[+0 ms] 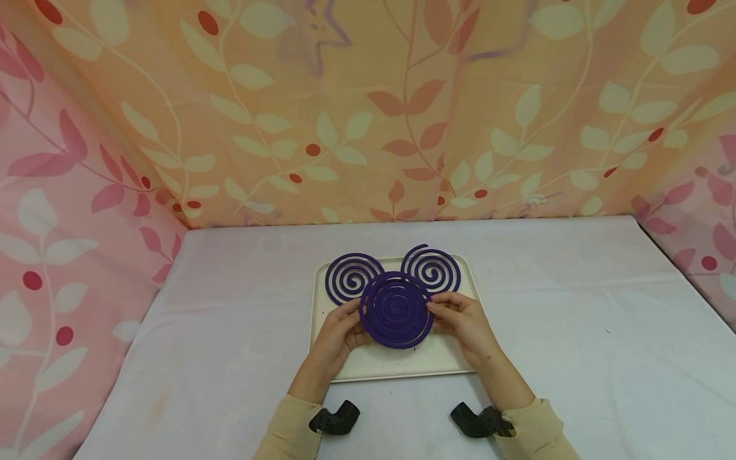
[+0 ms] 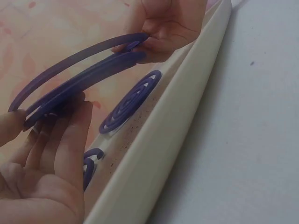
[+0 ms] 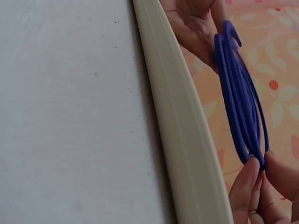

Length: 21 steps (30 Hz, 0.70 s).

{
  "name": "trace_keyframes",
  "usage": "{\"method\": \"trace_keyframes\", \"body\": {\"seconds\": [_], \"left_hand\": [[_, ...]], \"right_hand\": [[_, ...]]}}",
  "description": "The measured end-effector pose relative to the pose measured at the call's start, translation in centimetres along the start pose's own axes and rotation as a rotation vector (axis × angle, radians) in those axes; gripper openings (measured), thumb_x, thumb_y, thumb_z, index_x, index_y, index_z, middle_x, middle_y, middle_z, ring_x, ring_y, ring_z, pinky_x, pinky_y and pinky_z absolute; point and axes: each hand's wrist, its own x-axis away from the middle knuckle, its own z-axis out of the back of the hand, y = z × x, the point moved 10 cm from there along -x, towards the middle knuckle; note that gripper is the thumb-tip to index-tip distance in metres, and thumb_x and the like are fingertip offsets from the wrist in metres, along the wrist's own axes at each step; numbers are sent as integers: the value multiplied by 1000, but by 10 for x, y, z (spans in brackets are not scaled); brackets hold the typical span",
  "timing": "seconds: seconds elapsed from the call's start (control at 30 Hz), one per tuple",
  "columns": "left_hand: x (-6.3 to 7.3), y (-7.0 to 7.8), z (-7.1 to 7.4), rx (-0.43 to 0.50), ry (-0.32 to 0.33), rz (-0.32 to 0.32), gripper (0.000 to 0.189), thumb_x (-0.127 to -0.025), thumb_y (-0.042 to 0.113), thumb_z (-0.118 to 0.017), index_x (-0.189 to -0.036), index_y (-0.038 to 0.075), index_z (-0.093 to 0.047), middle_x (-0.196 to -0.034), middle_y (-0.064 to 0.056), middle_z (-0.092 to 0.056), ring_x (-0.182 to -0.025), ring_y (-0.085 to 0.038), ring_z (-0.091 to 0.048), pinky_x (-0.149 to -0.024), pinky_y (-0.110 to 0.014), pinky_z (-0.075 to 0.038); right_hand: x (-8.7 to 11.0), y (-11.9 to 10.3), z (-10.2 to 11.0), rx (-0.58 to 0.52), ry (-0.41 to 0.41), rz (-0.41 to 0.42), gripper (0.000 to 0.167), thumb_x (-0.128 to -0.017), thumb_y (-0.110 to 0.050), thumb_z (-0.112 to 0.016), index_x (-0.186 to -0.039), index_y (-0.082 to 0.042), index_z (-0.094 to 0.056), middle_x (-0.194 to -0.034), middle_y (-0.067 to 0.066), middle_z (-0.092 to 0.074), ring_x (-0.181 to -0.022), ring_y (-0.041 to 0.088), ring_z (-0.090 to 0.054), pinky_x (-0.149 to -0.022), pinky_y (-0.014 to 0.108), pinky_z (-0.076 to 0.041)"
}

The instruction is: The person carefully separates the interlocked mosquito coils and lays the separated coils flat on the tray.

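A dark purple mosquito coil [image 1: 397,310] is held up over the tray, between both hands. My left hand [image 1: 339,335] grips its left edge, thumb on one side and fingers on the other. At the opposite edge my right hand [image 1: 466,326] pinches it between thumb and fingers. Seen edge-on in the left wrist view, the held coil [image 2: 79,81] has layered rings, the outer one standing apart from the rest. Behind it two more coils, a left one [image 1: 353,281] and a right one [image 1: 431,273], lie at the tray's far side, partly covered by the held one.
The cream tray [image 1: 397,375] sits on a white-covered table [image 1: 230,319], with small dark crumbs on its surface. Its raised rim [image 3: 187,126] runs close to both wrists. A patterned cloth [image 1: 345,128] hangs behind and at the sides. Black wrist mounts [image 1: 336,418] sit by both sleeves.
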Motion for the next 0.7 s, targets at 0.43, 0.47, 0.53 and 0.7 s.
{"method": "trace_keyframes", "body": {"seconds": [0.43, 0.47, 0.53, 0.7], "left_hand": [[0, 2, -9, -40, -74, -19, 51, -90, -10, -46, -137, -15, -29, -104, -5, -66, -90, -14, -66, -79, -29, -55], [0, 2, -8, -40, -74, -20, 51, -90, -10, -46, -138, -15, -29, -104, -5, -66, -90, -14, -66, -79, -29, -55], [0, 2, -8, -42, -73, -19, 52, -89, -10, -46, -138, -15, -29, -104, -5, -66, -91, -15, -66, -79, -30, -55], [-1, 1, -5, -46, -50, -18, 49, -90, -10, -47, -136, -14, -32, -100, -4, -67, -89, -15, -66, -77, -30, -55]], "right_hand": [[0, 2, -2, -38, -11, -28, 21, -87, 8, -58, -81, -12, -64, -71, -3, -64, -57, 8, -60, -57, 21, -54], [0, 2, -2, -35, -14, -27, 21, -87, 7, -58, -81, -12, -64, -71, -3, -64, -58, 8, -60, -57, 21, -54], [0, 2, -2, -27, -14, -22, 21, -86, 8, -58, -81, -12, -63, -71, -3, -64, -58, 8, -60, -58, 21, -54], [0, -1, -2, -4, -13, 9, 17, -85, 10, -59, -84, -7, -63, -72, -2, -64, -60, 8, -60, -59, 22, -55]]}}
